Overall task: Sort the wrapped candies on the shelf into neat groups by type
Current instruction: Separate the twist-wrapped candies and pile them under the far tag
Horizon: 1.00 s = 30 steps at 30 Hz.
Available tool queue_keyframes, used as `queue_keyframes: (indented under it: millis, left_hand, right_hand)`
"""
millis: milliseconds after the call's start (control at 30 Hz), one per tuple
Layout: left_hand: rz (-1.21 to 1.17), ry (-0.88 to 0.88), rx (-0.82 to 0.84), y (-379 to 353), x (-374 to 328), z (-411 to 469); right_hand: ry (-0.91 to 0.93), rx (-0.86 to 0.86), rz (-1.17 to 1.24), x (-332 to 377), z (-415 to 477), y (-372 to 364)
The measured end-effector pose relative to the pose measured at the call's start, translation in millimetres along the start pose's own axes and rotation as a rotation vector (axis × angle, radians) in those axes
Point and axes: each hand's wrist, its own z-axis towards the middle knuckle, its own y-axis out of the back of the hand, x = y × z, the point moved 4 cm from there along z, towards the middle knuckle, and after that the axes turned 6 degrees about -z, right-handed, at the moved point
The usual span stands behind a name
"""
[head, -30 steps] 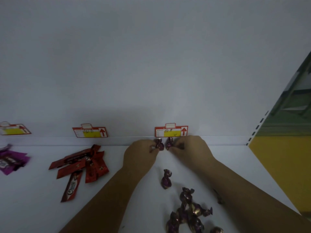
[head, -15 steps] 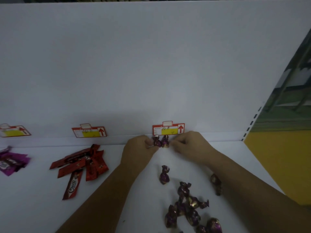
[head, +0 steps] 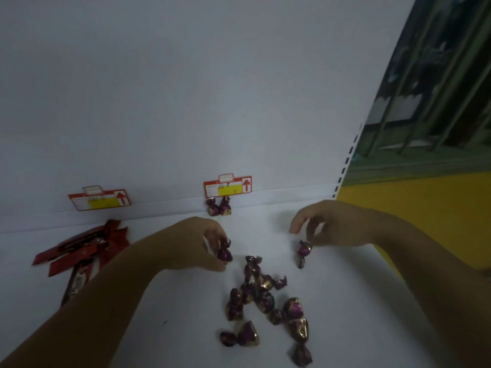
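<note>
Two purple-and-gold twist-wrapped candies (head: 219, 207) stand side by side against the shelf's back wall, under a red price tag (head: 227, 186). My left hand (head: 195, 241) pinches a single purple candy (head: 225, 253) by its top, just above the shelf. My right hand (head: 330, 224) has its curled fingertips on another purple candy (head: 303, 251) further right. A loose heap of several purple candies (head: 261, 296) lies in front of both hands. Red flat-wrapped candies (head: 82, 249) lie grouped at the left.
The white shelf (head: 172, 314) ends at a perforated upright (head: 345, 166) on the right, with a yellow wall and barred window beyond. A second red price tag (head: 99, 201) hangs above the red candies.
Both hands have drawn back from the two candies at the back wall, leaving them standing there. My left hand now pinches the single candy, and my right has reached one to the right.
</note>
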Motion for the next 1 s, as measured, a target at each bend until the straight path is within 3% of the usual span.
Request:
queue_keyframes:
  millis: [100, 267, 467, 633, 800, 1000]
  left_hand:
    - [0.008, -0.007, -0.091, -6.3, 3.3, 2.7]
    - [-0.150, -0.015, -0.318, -10.1, 6.7, 8.8]
    - [-0.202, 0.053, -0.565, -9.5, 6.1, 22.4]
    - [-0.282, 0.024, -0.688, -5.2, 16.7, 21.6]
    - [-0.417, 0.047, -0.667, -5.2, 28.5, 21.5]
    - [-0.419, 0.032, -0.659, -7.8, 28.5, 22.6]
  right_hand:
    - [0.041, 0.025, 0.011, -4.4, -13.7, -16.1]
    - [0.062, -0.175, -0.031, -9.5, -0.9, -23.4]
    - [-0.030, -0.429, 0.229, 3.3, 49.4, -14.0]
    - [-0.099, -0.557, 0.026, 17.4, 95.1, -34.2]
    - [-0.106, -0.624, 0.001, 16.4, 108.8, -45.5]
    - [-0.046, -0.617, 0.086, 13.0, 112.8, -47.7]
